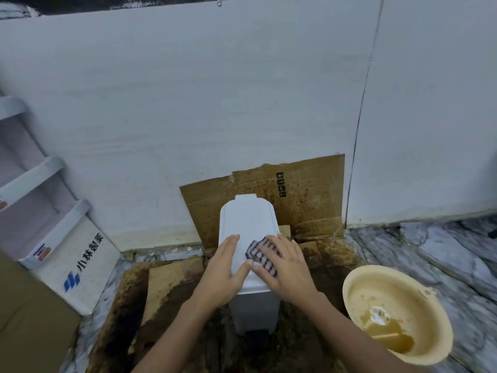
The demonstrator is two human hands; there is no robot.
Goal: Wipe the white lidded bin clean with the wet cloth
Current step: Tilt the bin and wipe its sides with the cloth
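Observation:
A tall white lidded bin (248,222) stands on stained cardboard against the wall, lid closed, with a dark pedal at its foot. My left hand (224,273) lies flat on the near left part of the lid, fingers spread, holding nothing. My right hand (286,270) presses a blue-and-white checked cloth (259,254) against the near right part of the lid. The cloth is mostly covered by my fingers.
A beige plastic basin (357,286) with murky brownish water sits on the marble floor to the right. Dirty brown cardboard (309,200) leans on the wall behind the bin. A white printed carton (83,262) and plastic shelf trays stand at the left.

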